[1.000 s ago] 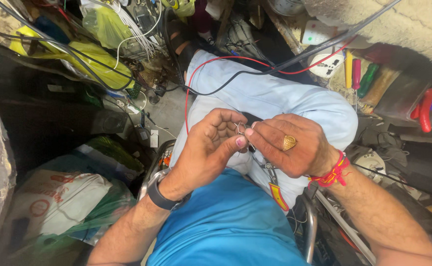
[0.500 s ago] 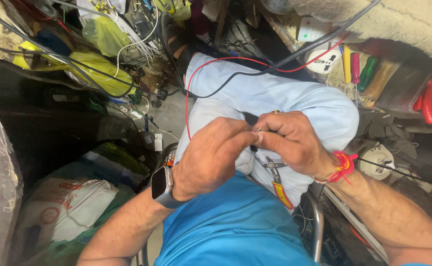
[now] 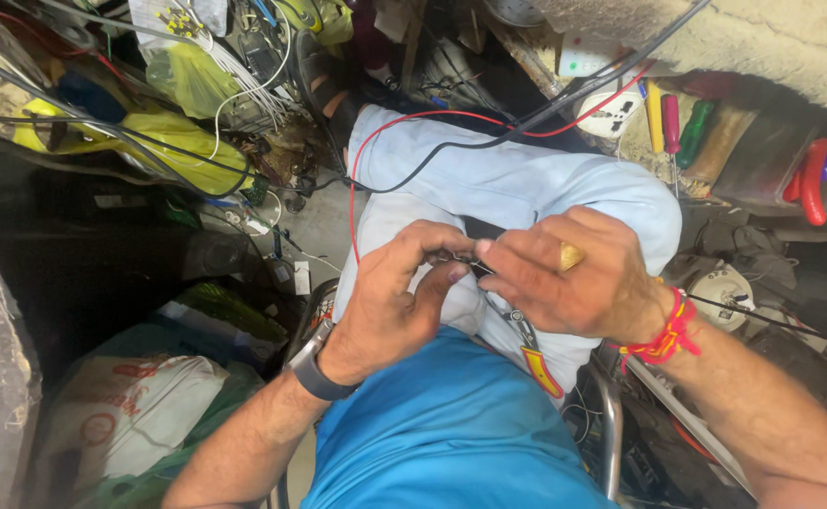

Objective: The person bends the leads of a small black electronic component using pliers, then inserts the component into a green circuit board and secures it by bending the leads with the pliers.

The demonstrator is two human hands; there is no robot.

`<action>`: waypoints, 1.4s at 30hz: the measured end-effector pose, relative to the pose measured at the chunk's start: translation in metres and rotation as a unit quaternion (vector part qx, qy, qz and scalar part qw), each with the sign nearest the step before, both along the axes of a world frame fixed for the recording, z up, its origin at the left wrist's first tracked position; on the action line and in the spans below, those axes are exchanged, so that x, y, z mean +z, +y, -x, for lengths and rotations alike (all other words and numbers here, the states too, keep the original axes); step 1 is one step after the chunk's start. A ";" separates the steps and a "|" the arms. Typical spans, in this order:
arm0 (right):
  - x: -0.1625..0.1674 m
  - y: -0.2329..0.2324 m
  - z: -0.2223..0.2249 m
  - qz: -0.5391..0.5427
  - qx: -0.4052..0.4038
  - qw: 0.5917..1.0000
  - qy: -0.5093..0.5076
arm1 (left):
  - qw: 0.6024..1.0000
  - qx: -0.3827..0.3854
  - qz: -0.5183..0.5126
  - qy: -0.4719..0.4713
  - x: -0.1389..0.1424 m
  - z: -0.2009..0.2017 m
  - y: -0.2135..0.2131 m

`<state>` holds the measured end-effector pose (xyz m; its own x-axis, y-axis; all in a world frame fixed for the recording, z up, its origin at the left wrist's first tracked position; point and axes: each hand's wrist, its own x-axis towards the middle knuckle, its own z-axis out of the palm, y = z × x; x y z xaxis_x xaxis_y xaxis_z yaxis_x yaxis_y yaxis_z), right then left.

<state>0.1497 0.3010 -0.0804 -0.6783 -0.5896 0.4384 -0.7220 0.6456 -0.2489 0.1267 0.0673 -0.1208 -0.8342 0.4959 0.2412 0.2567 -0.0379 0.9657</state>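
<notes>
The person sits with both hands close together over the lap. The left hand (image 3: 390,302) is curled, and its thumb and fingers pinch the end of a thin wire (image 3: 451,259) right in the middle. The right hand (image 3: 569,278) comes in from the other side and pinches the same little piece, so the two hands touch at the fingertips. Both hands are closed on it. The wire end is tiny and mostly hidden by fingers, so I cannot tell just what is being done to it. Holding it from both sides keeps such a small thing from slipping.

A red wire (image 3: 376,141) and a black wire (image 3: 451,155) run across the light blue trousers (image 3: 517,188) toward the hands. They lie loose, so there is slack to work with.

A pair of pliers (image 3: 531,344) with a yellow and red handle rests on the lap just under the right hand, close enough to grab.

The left wrist has a dark watch (image 3: 317,366). The right wrist has a red thread band (image 3: 663,330), and one finger has a gold ring (image 3: 572,255).

Screwdrivers (image 3: 672,123) stand by the wall at the upper right, near red-handled tools (image 3: 823,174). A white bag (image 3: 126,415) lies at the lower left.
</notes>
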 end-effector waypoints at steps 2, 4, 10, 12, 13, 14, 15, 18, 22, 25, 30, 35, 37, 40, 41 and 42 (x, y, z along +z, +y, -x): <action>0.000 -0.003 0.002 -0.004 0.033 0.999 0.006 | 0.999 -0.007 -0.018 -0.047 0.000 0.000 -0.001; 0.002 -0.002 0.004 0.000 0.044 0.999 -0.006 | 0.998 -0.021 -0.015 -0.061 0.000 0.000 -0.002; 0.010 -0.002 0.005 0.026 0.077 0.994 -0.069 | 0.997 -0.045 0.026 -0.050 0.001 -0.002 -0.006; 0.010 -0.003 0.004 0.027 0.076 0.994 -0.068 | 0.995 -0.061 0.024 -0.071 0.000 -0.002 -0.004; 0.008 -0.003 0.003 0.028 0.077 0.994 -0.068 | 0.993 -0.072 0.016 -0.088 -0.001 -0.002 -0.002; 0.007 -0.003 0.002 0.029 0.079 0.994 -0.067 | 0.991 -0.081 0.009 -0.104 -0.001 -0.002 -0.001; 0.005 -0.001 0.001 0.020 0.079 0.995 -0.050 | 0.988 -0.091 -0.003 -0.127 -0.001 -0.002 0.000; -0.006 0.000 -0.005 0.046 0.064 0.996 -0.039 | 0.983 -0.095 -0.023 -0.155 0.001 -0.003 0.004; -0.031 0.001 -0.014 0.214 0.000 0.951 -0.223 | 0.997 -0.050 0.023 0.057 0.009 0.001 0.008; -0.057 -0.007 -0.027 0.510 -0.078 0.658 -0.549 | 0.949 -0.075 0.065 0.300 0.011 0.015 0.004; -0.069 0.004 -0.033 0.465 -0.148 0.614 -0.621 | 0.946 -0.105 0.081 0.295 0.002 0.017 0.001; -0.033 0.008 -0.028 0.155 -0.127 0.970 -0.138 | 0.998 -0.032 0.054 0.017 -0.009 -0.002 0.003; -0.020 0.008 -0.021 0.075 -0.068 0.994 -0.047 | 0.995 -0.050 0.017 -0.081 -0.014 -0.006 0.005; -0.009 0.010 -0.010 0.019 0.008 1.000 0.018 | 0.982 -0.075 -0.024 -0.170 -0.018 -0.010 0.007; -0.008 0.010 -0.009 0.011 0.033 0.999 0.027 | 0.978 -0.079 -0.035 -0.190 -0.018 -0.011 0.008; -0.007 0.010 -0.008 -0.001 0.038 0.999 0.036 | 0.976 -0.079 -0.042 -0.196 -0.018 -0.011 0.008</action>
<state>0.1577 0.3113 -0.0872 -0.5979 -0.6394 0.4833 -0.7851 0.5888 -0.1922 0.1382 0.0756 -0.1385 -0.7852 0.6181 -0.0369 -0.1482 -0.1298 0.9804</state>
